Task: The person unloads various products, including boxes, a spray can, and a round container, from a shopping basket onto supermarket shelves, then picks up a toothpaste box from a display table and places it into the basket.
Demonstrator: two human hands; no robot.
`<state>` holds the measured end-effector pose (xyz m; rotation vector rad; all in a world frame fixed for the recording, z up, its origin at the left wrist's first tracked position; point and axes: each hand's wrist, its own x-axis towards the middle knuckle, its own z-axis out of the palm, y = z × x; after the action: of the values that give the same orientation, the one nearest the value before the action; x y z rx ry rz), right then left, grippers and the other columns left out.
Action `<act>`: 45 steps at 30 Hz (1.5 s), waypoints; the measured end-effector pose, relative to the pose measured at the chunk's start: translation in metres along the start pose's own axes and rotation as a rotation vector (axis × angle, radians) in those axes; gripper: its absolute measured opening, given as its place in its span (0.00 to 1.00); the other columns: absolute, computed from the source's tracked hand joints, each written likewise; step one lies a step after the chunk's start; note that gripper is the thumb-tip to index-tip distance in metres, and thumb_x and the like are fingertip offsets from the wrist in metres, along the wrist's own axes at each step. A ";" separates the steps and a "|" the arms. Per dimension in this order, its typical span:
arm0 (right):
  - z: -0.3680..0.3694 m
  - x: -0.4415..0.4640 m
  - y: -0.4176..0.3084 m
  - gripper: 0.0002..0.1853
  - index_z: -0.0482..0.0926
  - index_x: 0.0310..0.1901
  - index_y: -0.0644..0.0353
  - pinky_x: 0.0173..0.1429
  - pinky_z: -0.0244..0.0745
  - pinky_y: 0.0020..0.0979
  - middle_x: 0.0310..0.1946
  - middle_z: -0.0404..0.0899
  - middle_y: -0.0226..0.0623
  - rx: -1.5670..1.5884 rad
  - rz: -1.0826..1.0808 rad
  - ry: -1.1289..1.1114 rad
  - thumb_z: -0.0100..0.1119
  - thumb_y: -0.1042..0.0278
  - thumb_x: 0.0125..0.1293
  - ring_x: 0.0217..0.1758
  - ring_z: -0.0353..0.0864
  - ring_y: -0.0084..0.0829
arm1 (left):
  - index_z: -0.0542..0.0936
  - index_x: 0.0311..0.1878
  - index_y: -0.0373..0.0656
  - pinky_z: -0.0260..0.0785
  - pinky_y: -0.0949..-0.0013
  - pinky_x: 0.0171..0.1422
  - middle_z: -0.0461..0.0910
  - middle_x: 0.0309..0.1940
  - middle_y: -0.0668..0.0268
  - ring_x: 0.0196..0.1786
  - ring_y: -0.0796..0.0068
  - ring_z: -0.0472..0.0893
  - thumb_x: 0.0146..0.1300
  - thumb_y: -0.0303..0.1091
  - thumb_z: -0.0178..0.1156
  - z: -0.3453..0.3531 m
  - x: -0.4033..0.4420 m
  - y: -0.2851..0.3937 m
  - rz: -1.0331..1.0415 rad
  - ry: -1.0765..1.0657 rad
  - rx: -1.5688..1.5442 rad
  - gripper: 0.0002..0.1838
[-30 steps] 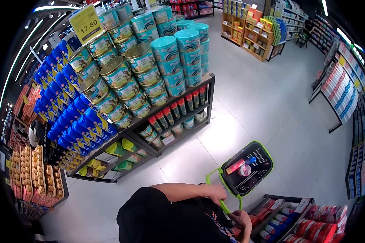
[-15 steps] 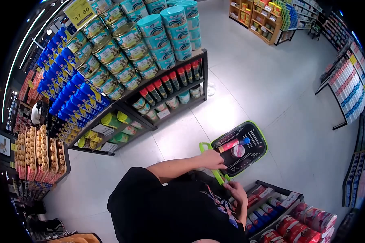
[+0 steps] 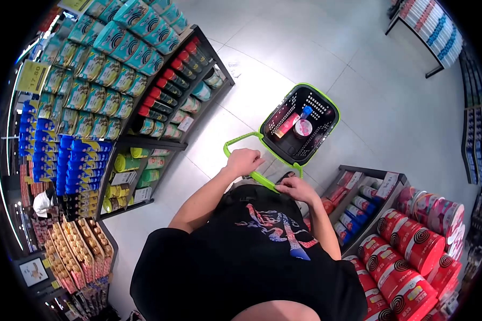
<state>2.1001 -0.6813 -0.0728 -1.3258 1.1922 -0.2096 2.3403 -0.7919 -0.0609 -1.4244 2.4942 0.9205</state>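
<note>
- Head view: the left hand (image 3: 245,161) has its fingers curled nearly closed over the green handle (image 3: 265,181), their undersides hidden.
- Right hand (image 3: 297,190) pinches the same handle, fingers drawn together near its right-hand corner.
- Black basket (image 3: 322,128), joined to the handle, sits just ahead of both hands, holding a red pack (image 3: 288,123), a round tub (image 3: 303,128) and a small blue item (image 3: 306,111).
- Red canisters (image 3: 420,247) are stacked to the right of the black shirt (image 3: 198,267).
</note>
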 end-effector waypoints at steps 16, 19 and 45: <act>0.030 0.013 0.011 0.25 0.83 0.37 0.62 0.49 0.72 0.47 0.33 0.79 0.56 -0.180 0.038 0.190 0.56 0.42 0.67 0.44 0.79 0.55 | 0.83 0.37 0.44 0.73 0.50 0.42 0.83 0.30 0.54 0.38 0.50 0.83 0.65 0.49 0.55 0.026 0.006 -0.009 0.267 -0.069 -0.048 0.18; 0.028 0.013 0.002 0.25 0.82 0.36 0.64 0.48 0.72 0.47 0.34 0.78 0.54 -0.192 0.065 0.176 0.56 0.44 0.67 0.44 0.79 0.53 | 0.83 0.36 0.43 0.73 0.49 0.43 0.82 0.29 0.53 0.38 0.49 0.82 0.65 0.49 0.55 0.029 0.008 -0.014 0.279 -0.087 -0.068 0.18; 0.021 0.036 0.002 0.22 0.79 0.36 0.61 0.39 0.69 0.45 0.27 0.78 0.50 -0.340 0.045 0.056 0.56 0.45 0.68 0.35 0.79 0.51 | 0.85 0.32 0.42 0.75 0.48 0.44 0.83 0.29 0.51 0.36 0.47 0.83 0.61 0.48 0.57 0.037 -0.002 -0.032 0.216 -0.023 -0.127 0.18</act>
<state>2.1306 -0.6931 -0.0984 -1.5934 1.3455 -0.0103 2.3606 -0.7813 -0.1044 -1.1840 2.6538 1.1447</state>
